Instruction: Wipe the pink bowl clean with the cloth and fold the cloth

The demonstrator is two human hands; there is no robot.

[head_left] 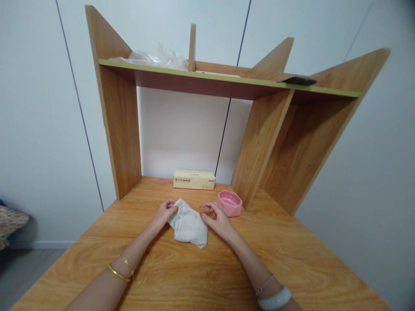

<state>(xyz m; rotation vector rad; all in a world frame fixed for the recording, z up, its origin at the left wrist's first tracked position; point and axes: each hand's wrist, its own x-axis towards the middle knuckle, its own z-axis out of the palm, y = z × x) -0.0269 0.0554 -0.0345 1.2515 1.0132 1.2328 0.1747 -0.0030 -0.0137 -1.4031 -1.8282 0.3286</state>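
Observation:
A crumpled whitish cloth (189,225) lies on the wooden desk (194,276), between my two hands. My left hand (164,212) pinches its upper left corner between thumb and fingers. At the cloth's right edge is my right hand (218,218), its fingers curved and apart, the thumb tip close to the fabric or touching it. A pink angular ashtray (229,210) stands just beyond my right hand, which hides a little of its near left side.
A cream-coloured box (193,180) with printed lettering stands at the desk's back, before the wall. Wooden uprights (123,129) carry a shelf (194,77) above. On the shelf are a clear plastic bag (158,58) and a dark flat object (298,80).

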